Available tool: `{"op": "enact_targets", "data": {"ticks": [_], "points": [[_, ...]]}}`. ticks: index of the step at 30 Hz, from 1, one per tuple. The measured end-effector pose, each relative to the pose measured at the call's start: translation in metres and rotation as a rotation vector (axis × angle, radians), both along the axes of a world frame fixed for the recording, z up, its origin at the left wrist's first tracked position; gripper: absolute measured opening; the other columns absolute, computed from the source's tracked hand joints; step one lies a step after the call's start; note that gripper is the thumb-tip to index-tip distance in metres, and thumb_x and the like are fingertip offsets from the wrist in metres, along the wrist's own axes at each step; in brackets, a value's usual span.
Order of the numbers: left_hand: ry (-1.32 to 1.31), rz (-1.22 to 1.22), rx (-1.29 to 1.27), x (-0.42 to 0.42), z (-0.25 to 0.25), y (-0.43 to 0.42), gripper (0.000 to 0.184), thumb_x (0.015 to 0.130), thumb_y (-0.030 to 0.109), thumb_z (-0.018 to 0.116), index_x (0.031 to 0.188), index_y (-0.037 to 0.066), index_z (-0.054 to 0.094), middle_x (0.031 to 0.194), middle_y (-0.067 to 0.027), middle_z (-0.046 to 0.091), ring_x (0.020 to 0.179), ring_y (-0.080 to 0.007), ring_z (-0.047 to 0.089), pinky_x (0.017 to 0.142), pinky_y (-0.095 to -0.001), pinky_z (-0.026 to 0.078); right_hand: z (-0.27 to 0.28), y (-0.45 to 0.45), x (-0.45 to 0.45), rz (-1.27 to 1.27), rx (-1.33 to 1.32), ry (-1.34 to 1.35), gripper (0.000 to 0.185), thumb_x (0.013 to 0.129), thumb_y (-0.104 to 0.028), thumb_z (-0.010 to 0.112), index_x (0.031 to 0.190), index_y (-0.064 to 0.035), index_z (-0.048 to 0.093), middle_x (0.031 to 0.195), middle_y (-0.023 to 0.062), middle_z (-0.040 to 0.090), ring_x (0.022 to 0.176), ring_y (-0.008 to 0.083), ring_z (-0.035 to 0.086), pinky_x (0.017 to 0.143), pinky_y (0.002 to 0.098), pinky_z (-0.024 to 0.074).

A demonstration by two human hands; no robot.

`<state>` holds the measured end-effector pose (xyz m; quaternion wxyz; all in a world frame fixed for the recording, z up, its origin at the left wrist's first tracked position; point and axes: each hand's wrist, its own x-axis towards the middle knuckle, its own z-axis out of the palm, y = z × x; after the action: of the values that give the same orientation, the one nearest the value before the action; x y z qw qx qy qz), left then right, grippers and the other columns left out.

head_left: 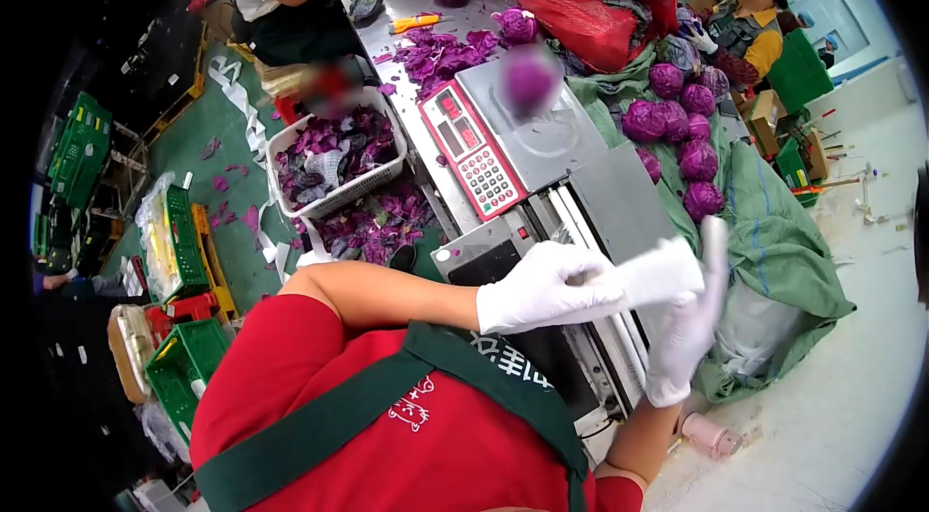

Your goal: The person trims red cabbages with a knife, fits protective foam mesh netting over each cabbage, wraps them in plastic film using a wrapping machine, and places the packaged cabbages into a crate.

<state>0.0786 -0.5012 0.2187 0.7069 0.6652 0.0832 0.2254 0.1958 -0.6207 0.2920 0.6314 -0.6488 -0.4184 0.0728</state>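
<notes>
My left hand (552, 289), in a white glove, pinches a small white strip (661, 273) that could be a label or a piece of film. My right hand (682, 343), also gloved, is at the strip's right end with its fingers stretched out; whether its thumb grips the strip cannot be made out. Both hands are above a wrapping machine (619, 193) with pale rollers. Beyond them, a red cabbage (530, 79), blurred, sits on the steel plate of a weighing scale (544, 146) with a red keypad panel.
Several red cabbages (699, 160) lie on green sacking (774, 231) at right, behind them a red mesh sack (590, 18). Purple leaves and a yellow-handled knife (414, 23) lie on the steel table. A white basket (363, 191) holds trimmings. Co-workers stand at upper left and upper right.
</notes>
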Motion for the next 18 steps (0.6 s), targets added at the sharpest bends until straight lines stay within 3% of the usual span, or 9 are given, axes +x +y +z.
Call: {"op": "enact_targets", "data": {"ticks": [1,2,4,6,9,12,15,17,18], "points": [[0.005,0.052,-0.071,0.003,-0.006,0.005,0.028,0.086,0.029,0.071,0.094,0.002,0.070,0.066,-0.0069,0.062,0.061,-0.0076,0.056,0.057,-0.0266,0.047,-0.018,0.003,0.001,0.096,-0.208,0.183,0.064,0.092,-0.046,0.055,0.130,0.0053,0.047,0.125,0.0130,0.056,0.116,0.0216,0.052,0.101,0.0337,0.0383],[-0.003,0.040,-0.069,0.002,-0.009,0.012,0.028,0.086,0.029,0.071,0.094,0.002,0.070,0.066,-0.0069,0.062,0.061,-0.0076,0.056,0.057,-0.0266,0.047,-0.036,0.009,0.001,0.138,-0.270,0.251,0.040,0.092,-0.022,0.063,0.122,0.0029,0.055,0.120,0.0107,0.057,0.111,0.0182,0.054,0.098,0.0323,0.0418],[0.059,0.155,-0.094,-0.002,-0.007,0.030,0.026,0.087,0.026,0.070,0.095,0.002,0.071,0.064,-0.0040,0.062,0.060,-0.0065,0.056,0.056,-0.0259,0.046,-0.045,0.028,-0.001,-0.011,-0.266,0.387,0.028,0.095,-0.014,0.057,0.117,0.0030,0.058,0.110,0.0083,0.060,0.097,0.0145,0.058,0.085,0.0280,0.0473],[0.150,0.017,-0.293,-0.009,-0.010,0.058,0.021,0.091,0.014,0.065,0.104,-0.002,0.068,0.084,-0.0013,0.068,0.074,-0.0054,0.061,0.068,-0.0216,0.050,-0.045,0.046,0.009,-0.072,-0.209,0.306,0.025,0.095,-0.012,0.056,0.115,0.0026,0.059,0.104,0.0065,0.062,0.091,0.0125,0.058,0.080,0.0265,0.0479],[-0.060,0.021,-0.255,-0.002,-0.005,0.098,0.055,0.087,0.018,0.070,0.133,0.001,0.045,0.118,-0.0060,0.057,0.106,-0.0104,0.054,0.091,-0.0267,0.044,-0.050,0.079,0.004,-0.046,-0.397,0.403,0.021,0.096,-0.014,0.057,0.109,0.0010,0.064,0.090,0.0016,0.063,0.081,0.0083,0.058,0.074,0.0240,0.0481],[-0.061,-0.032,-0.210,0.017,-0.024,0.143,0.050,0.086,0.016,0.070,0.128,0.000,0.048,0.114,-0.0070,0.058,0.106,-0.0124,0.056,0.092,-0.0283,0.045,-0.067,0.122,-0.017,0.092,-0.536,0.421,0.024,0.096,-0.016,0.057,0.107,0.0039,0.064,0.093,0.0023,0.065,0.082,0.0074,0.057,0.075,0.0243,0.0476],[0.087,-0.128,-0.352,0.020,-0.035,0.180,0.024,0.091,0.009,0.062,0.112,-0.002,0.058,0.090,-0.0040,0.064,0.086,-0.0091,0.062,0.079,-0.0240,0.051,-0.072,0.152,-0.017,0.076,-0.554,0.595,0.026,0.098,-0.019,0.054,0.107,0.0045,0.063,0.095,0.0060,0.067,0.081,0.0106,0.061,0.074,0.0265,0.0504],[0.071,-0.041,-0.556,0.020,-0.026,0.201,0.021,0.091,0.009,0.062,0.109,-0.001,0.058,0.086,-0.0024,0.062,0.083,-0.0083,0.061,0.076,-0.0232,0.051,-0.064,0.173,-0.016,0.151,-0.203,0.976,0.029,0.099,-0.020,0.049,0.109,0.0053,0.060,0.094,0.0094,0.068,0.079,0.0151,0.065,0.074,0.0295,0.0536],[0.048,0.034,-0.647,0.021,-0.022,0.209,0.019,0.091,0.009,0.062,0.107,0.000,0.059,0.083,-0.0009,0.061,0.082,-0.0076,0.060,0.075,-0.0225,0.050,-0.076,0.189,-0.016,0.029,-0.164,0.824,0.035,0.100,-0.025,0.047,0.121,0.0015,0.056,0.091,0.0075,0.067,0.077,0.0142,0.065,0.069,0.0273,0.0550]]}}
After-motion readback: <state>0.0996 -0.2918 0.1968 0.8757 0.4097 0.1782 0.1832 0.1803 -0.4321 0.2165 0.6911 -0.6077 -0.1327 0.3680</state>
